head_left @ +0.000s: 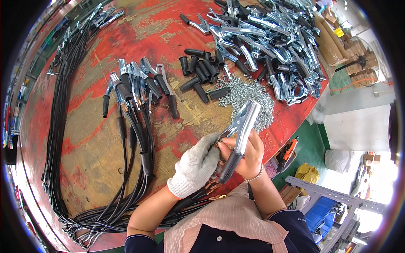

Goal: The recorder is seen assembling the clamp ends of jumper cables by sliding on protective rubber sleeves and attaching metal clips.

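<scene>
Over the red bench (93,139), both hands grip one clamp (241,126), left hand (196,164) gloved, right hand (249,157) bare; fitting its cable end seems underway, needing careful alignment.

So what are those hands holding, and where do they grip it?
A metal clamp: the bare right hand grips its black-sleeved handle, while the gloved left hand pinches near its base.

We count one white knitted work glove (195,165), and just one shiny metal clamp with a black grip (239,134) in hand. Five finished cabled clamps (135,86) lie grouped together, plus roughly ten loose black rubber sleeves (198,71). The piled clamps (270,38) and small silver wing nuts (249,95) are too many to count.
</scene>
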Demonstrator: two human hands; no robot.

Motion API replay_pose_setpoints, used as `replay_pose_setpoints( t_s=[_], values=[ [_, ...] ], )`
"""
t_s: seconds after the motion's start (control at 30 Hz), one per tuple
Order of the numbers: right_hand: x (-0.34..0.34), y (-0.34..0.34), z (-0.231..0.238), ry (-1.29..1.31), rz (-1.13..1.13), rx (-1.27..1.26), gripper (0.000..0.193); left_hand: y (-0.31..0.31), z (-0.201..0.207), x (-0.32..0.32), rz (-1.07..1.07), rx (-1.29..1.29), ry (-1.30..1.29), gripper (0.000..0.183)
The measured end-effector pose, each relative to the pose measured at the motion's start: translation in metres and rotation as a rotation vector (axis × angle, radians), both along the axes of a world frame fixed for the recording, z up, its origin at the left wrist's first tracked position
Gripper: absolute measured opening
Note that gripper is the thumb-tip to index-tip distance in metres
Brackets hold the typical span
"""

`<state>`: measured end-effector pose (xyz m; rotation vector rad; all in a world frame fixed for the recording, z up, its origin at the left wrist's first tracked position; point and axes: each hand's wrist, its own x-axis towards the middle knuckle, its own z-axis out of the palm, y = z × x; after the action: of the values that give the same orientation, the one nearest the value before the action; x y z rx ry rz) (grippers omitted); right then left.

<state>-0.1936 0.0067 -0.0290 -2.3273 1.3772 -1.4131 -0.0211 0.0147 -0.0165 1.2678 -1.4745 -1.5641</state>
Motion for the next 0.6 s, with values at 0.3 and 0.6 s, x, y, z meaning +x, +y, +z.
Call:
replay_pose_setpoints(
  t_s=[0.3, 0.6],
  values=[
    [-0.018, 0.006, 0.004, 0.169, 0.066, -0.083, 0.027, 0.000, 0.010, -0.001, 0.009, 0.111, 0.006, 0.033],
    [-0.023, 0.009, -0.004, 0.159, 0.063, -0.149, 0.031, 0.002, 0.014, 0.000, 0.011, 0.039, 0.009, 0.033]
  ],
)
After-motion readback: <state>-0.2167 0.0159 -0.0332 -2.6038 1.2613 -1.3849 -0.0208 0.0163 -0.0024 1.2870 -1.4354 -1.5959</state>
